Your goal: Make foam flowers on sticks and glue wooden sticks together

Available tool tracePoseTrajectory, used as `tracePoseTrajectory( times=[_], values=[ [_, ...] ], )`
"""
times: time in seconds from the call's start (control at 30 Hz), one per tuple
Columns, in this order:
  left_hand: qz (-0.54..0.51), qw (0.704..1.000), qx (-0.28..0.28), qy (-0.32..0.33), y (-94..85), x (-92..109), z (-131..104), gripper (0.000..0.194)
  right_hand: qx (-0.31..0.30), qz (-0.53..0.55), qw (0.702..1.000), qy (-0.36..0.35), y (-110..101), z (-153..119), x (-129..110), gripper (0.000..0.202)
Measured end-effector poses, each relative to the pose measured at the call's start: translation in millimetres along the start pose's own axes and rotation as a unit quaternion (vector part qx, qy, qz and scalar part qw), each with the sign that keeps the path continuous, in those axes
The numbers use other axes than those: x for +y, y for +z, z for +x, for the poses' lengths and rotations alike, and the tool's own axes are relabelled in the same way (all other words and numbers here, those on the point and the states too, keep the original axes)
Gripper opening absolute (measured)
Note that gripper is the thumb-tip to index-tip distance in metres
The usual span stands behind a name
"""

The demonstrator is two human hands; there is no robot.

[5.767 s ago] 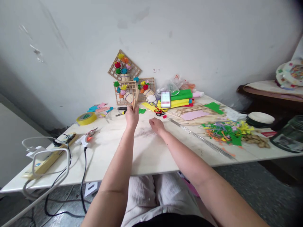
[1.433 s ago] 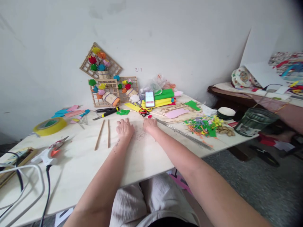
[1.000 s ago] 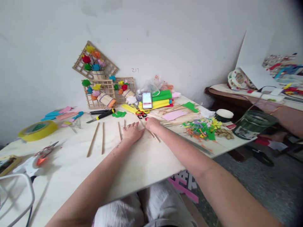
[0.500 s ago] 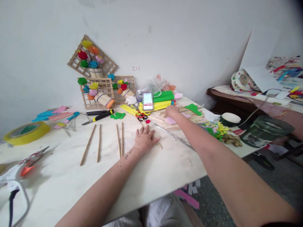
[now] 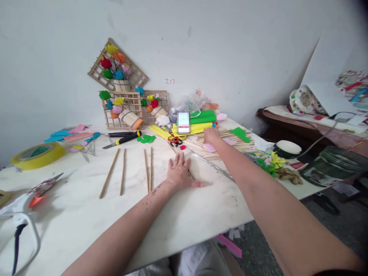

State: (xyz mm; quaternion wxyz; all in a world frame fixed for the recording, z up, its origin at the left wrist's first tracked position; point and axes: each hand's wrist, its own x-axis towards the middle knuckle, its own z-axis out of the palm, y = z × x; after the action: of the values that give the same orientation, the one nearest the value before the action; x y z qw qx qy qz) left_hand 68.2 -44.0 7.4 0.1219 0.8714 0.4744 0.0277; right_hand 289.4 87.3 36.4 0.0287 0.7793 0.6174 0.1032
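Observation:
My left hand point(image 5: 180, 171) lies flat on the white table, fingers spread, over a thin wooden stick that shows partly beyond its fingertips. Further forward, my right hand point(image 5: 211, 135) reaches to the pile of wooden sticks point(image 5: 238, 142); its fingers are bent, and whatever they hold is hidden. Left of my left hand, two sticks point(image 5: 148, 170) lie close together, with two more point(image 5: 122, 172) further left. Red-handled scissors point(image 5: 174, 139) and a small red paper piece point(image 5: 183, 147) are just beyond my left fingertips.
Stick lattices with paper flowers point(image 5: 123, 109) lean on the wall. A knife point(image 5: 122, 139), yellow tape point(image 5: 38, 155) and glue gun point(image 5: 37, 195) lie left. Metal wires point(image 5: 212, 165), peanuts point(image 5: 289, 175) and a dark jar point(image 5: 333, 166) are right.
The thumb of my left hand has spread outward to the right and the palm lies flatter. My right hand stays at the stick pile. The whole view has shifted slightly.

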Motion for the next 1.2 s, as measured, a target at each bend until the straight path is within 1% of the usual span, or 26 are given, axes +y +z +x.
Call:
tracePoseTrajectory(
  times=[0.13,0.33,0.5,0.67,0.83,1.0,1.1,1.2],
  values=[
    [-0.002,1.000,0.019,-0.006,3.1,-2.1,1.1,0.102,-0.015,0.006,1.000,0.008,2.8,5.6,3.7,0.032],
    [-0.005,0.999,0.052,-0.006,7.9,-5.5,2.5,0.097,-0.022,0.004,0.999,-0.035,3.9,10.2,6.7,0.032],
    [-0.007,0.998,0.057,-0.007,7.8,-4.1,1.3,0.094,-0.033,0.009,0.998,-0.052,0.4,7.4,7.1,0.032],
    [-0.011,0.998,0.059,-0.009,6.8,-3.4,-0.5,0.096,-0.041,0.028,0.997,-0.063,-3.5,0.3,15.9,0.026],
    [-0.014,0.998,0.059,-0.009,6.5,-3.5,-1.3,0.096,-0.052,0.025,0.996,-0.068,-10.9,-10.5,25.3,0.027],
    [-0.014,0.998,0.064,-0.013,6.8,-2.7,-1.9,0.096,-0.055,0.004,0.997,-0.063,-24.0,-21.2,32.6,0.024],
    [-0.017,0.997,0.068,-0.014,8.5,-3.2,-1.4,0.096,-0.050,0.010,0.997,-0.064,-30.6,-24.0,38.4,0.024],
    [-0.017,0.997,0.074,-0.013,11.1,-4.9,-0.3,0.096,-0.047,0.031,0.996,-0.068,-32.2,-22.7,46.2,0.024]
  ],
)
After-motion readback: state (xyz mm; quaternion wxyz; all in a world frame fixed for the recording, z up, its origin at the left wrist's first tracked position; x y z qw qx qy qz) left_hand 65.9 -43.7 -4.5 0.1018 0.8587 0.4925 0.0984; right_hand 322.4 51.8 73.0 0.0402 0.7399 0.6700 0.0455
